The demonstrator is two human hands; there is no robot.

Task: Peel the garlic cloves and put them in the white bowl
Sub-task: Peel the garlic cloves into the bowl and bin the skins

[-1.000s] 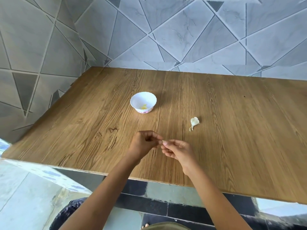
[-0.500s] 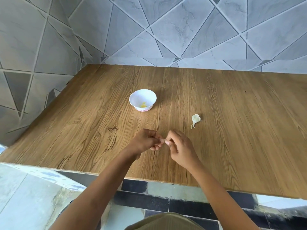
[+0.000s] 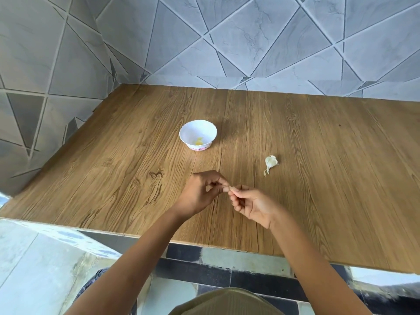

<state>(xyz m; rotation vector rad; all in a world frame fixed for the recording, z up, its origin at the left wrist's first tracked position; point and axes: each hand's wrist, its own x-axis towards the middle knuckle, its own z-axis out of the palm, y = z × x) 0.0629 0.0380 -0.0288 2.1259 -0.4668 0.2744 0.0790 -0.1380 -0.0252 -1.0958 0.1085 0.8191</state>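
A small white bowl (image 3: 198, 138) with a scalloped rim stands on the wooden table (image 3: 318, 178); a bit of yellowish garlic lies in its bottom. An unpeeled garlic clove (image 3: 270, 163) with a papery tail lies to the right of the bowl. Near the table's front edge my left hand (image 3: 200, 193) and my right hand (image 3: 250, 202) meet at their fingertips. Both pinch a small garlic clove (image 3: 231, 187) between them; it is mostly hidden by the fingers.
Grey tiled walls close off the table at the back and left. The table's front edge runs just below my wrists, with the floor and my lap beneath it.
The camera has tilted a little. My right hand has turned so its palm faces up more, its fingers still pinching the clove with the left hand. Bowl and loose clove have not moved.
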